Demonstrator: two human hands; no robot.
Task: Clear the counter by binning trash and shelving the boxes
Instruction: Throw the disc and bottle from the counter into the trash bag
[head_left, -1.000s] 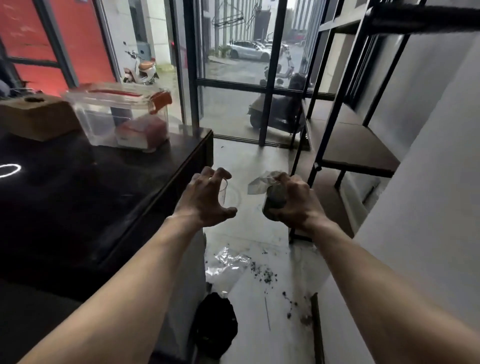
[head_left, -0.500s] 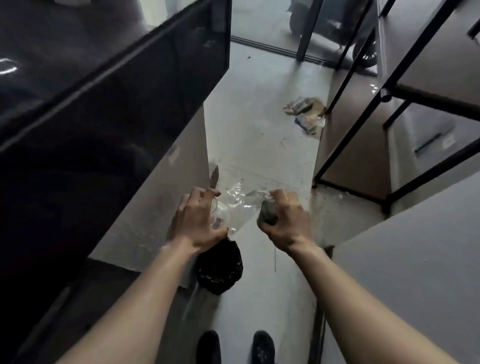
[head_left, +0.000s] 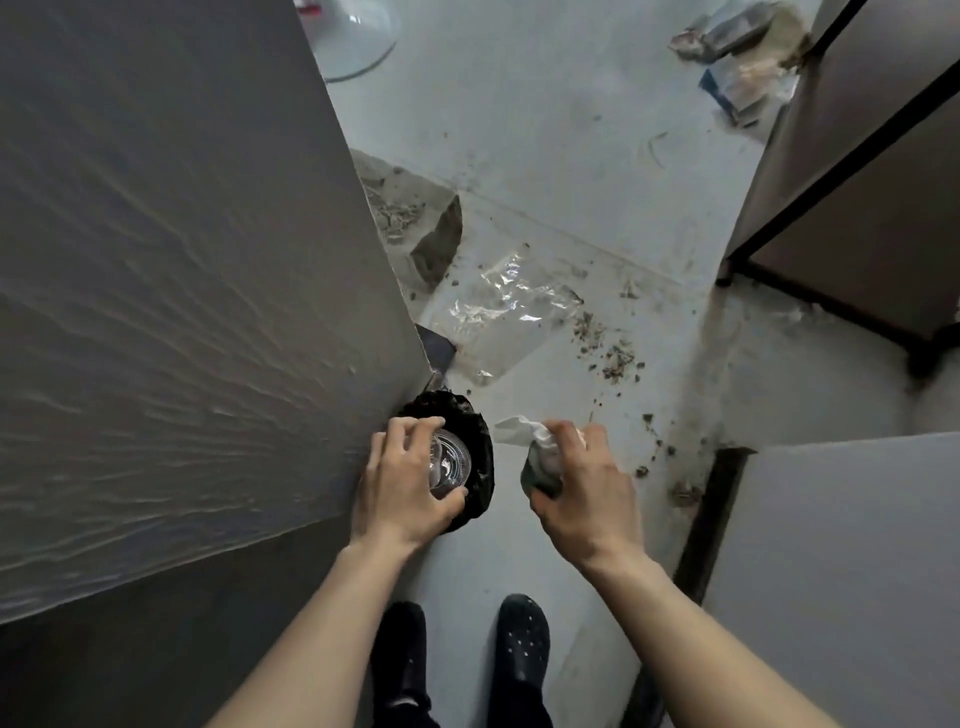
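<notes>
Gripping a clear cup (head_left: 451, 462), our left hand (head_left: 402, 493) has its fingers curled over the rim and thumb under it, held directly above the bin (head_left: 480, 467), a small round one lined with a black bag, on the floor against the counter side (head_left: 208, 312). Our right hand (head_left: 587, 493) is closed around a dark wad (head_left: 540, 470) with white tissue (head_left: 519, 428) sticking out toward the bin; it sits just right of the bin, not over it. Both forearms enter from the bottom edge, with our two black shoes (head_left: 522, 639) between them on the floor.

Beyond the bin: a flat clear plastic bag (head_left: 506, 312) on the floor, with dark crumbs (head_left: 608, 348) scattered to its right. Shelf legs (head_left: 810, 306) stand at right. Farther off, crumpled wrappers (head_left: 743, 67) lie beside the shelf, and a clear round object (head_left: 358, 36) sits at the top edge; we cannot tell what it is.
</notes>
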